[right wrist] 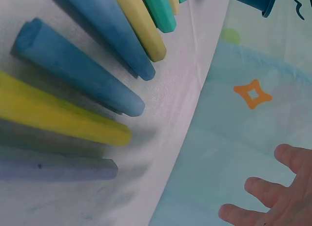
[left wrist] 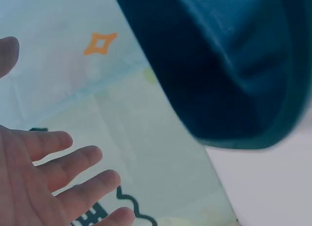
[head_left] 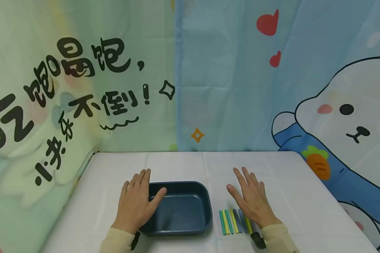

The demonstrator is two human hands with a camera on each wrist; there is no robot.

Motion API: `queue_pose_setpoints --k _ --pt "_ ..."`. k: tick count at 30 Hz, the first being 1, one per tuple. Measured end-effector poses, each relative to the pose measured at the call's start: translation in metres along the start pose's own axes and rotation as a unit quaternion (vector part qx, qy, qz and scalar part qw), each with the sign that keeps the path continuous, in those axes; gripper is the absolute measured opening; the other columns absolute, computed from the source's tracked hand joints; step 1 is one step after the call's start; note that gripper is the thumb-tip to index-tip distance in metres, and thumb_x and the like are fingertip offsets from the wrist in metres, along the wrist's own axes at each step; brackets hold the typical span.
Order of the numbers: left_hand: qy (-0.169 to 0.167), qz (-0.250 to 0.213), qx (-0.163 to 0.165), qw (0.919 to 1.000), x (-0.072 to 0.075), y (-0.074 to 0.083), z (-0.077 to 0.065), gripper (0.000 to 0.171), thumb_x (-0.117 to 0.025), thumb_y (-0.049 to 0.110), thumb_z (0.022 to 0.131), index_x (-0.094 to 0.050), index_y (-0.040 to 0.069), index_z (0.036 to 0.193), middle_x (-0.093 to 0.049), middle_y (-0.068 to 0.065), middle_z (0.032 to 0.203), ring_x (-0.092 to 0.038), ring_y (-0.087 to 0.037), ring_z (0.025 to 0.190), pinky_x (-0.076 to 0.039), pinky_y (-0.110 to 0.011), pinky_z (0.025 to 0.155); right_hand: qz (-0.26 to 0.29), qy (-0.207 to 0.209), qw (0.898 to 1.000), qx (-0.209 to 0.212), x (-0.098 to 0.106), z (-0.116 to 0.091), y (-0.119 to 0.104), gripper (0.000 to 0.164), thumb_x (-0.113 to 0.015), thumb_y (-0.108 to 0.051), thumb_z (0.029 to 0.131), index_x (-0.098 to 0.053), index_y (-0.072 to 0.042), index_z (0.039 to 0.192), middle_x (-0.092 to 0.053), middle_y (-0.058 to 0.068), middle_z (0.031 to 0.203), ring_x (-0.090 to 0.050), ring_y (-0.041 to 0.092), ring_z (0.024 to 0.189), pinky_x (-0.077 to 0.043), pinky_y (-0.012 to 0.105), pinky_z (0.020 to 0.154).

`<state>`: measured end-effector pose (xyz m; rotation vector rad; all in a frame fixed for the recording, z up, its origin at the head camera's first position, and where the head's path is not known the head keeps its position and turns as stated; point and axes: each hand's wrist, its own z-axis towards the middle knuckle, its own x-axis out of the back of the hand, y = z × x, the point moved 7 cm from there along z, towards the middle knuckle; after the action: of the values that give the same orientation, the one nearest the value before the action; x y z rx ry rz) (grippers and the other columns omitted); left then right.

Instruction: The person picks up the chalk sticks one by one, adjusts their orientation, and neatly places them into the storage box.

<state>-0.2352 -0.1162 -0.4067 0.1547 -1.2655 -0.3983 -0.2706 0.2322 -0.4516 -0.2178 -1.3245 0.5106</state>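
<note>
A dark blue rectangular tray (head_left: 180, 212) sits on the white table. My left hand (head_left: 135, 203) is over its left end, fingers straight and thumb spread, hiding that corner; nothing is in its grasp. The left wrist view shows this hand (left wrist: 48, 172) apart from the tray (left wrist: 170, 65). To the tray's right, several chalk sticks (head_left: 229, 222) in green, yellow and blue lie side by side. Above the right end of this row my right hand (head_left: 251, 202) is spread and holds nothing, covering part of it. Close up, a yellow chalk (right wrist: 63, 111) lies beside a greyish-purple chalk (right wrist: 58, 165).
The white tablecloth (head_left: 304, 218) extends around the tray and chalk. Behind the table hangs a printed curtain (head_left: 215, 88) with lettering and a cartoon animal. Black straps (head_left: 258, 240) circle the wrists at the sleeve cuffs.
</note>
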Motion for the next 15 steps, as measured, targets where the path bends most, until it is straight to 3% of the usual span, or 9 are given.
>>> queue_pose_setpoints --k 8,15 --pt "0.038 0.005 -0.003 0.9993 0.020 -0.011 -0.030 0.087 -0.052 0.068 0.096 -0.045 0.001 0.150 -0.052 -0.016 0.146 -0.050 -0.033 0.132 -0.041 -0.056 0.108 0.001 0.015 1.000 0.014 0.000 -0.009 -0.005 0.067 -0.045 -0.047 0.106 -0.034 -0.005 0.157 -0.029 0.032 0.158 -0.027 0.058 0.140 -0.021 0.076 0.107" --pt "0.023 -0.005 0.028 0.9993 0.016 -0.029 -0.059 0.092 -0.054 0.072 0.092 -0.044 0.002 0.152 -0.050 -0.017 0.148 -0.051 -0.037 0.131 -0.041 -0.058 0.107 0.004 0.031 0.999 0.019 0.001 -0.016 -0.005 0.067 -0.047 -0.045 0.106 -0.036 -0.001 0.155 -0.034 0.033 0.154 -0.035 0.053 0.138 -0.026 0.072 0.109"
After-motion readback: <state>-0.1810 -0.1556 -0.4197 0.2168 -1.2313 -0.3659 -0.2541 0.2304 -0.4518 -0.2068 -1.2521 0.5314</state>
